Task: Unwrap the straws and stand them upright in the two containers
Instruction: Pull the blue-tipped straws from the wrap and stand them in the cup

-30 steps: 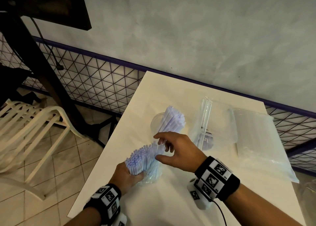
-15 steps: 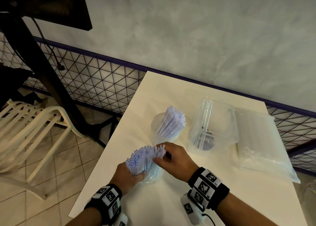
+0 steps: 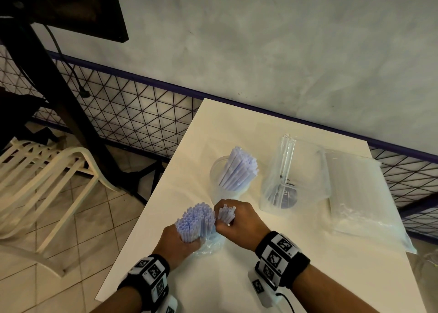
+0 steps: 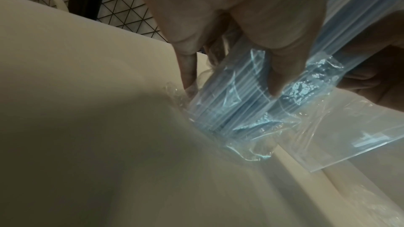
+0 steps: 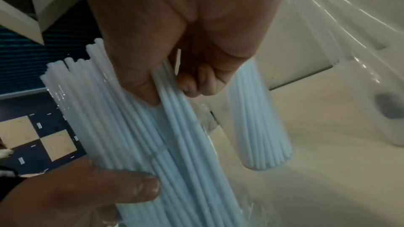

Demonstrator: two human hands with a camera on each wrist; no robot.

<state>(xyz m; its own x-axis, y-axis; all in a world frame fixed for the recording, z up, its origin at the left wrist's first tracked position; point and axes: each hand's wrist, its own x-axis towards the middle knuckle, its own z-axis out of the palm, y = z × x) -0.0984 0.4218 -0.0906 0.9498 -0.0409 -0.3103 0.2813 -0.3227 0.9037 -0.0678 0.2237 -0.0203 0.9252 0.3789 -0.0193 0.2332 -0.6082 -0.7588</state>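
At the near left corner of the white rectangular table (image 3: 237, 127), a thick bundle of pale blue plastic straws (image 3: 193, 222) is held upright by the left hand (image 3: 176, 242), whose fingers are curled round its lower part. The foot of the bundle sits in a crumpled clear plastic wrapper (image 4: 258, 123) that rests on the table. A small group of straws (image 3: 226, 214) at the right edge of the bundle is pinched by the right hand (image 3: 239, 222), thumb against curled fingers, and appears to be in the course of separation from the rest.

Beyond the hands, a clear plastic cup (image 3: 216, 170) stands with a sheaf of blue straws (image 3: 239, 170) leaning in it. To its right, a clear bag (image 3: 296, 175) covers what appears to be a second container; its contents cannot be told. A flat sealed pack of clear wrapped straws (image 3: 355, 189) lies further right.

The following faults are judged possible:
- Neighbouring straws may be dragged out with the pinched group, since the bundle is tightly packed.
- The remaining bundle may splay and scatter if the left grip is loosened.
- The light cup may be tipped if the group is inserted at a slant against the leaning sheaf.
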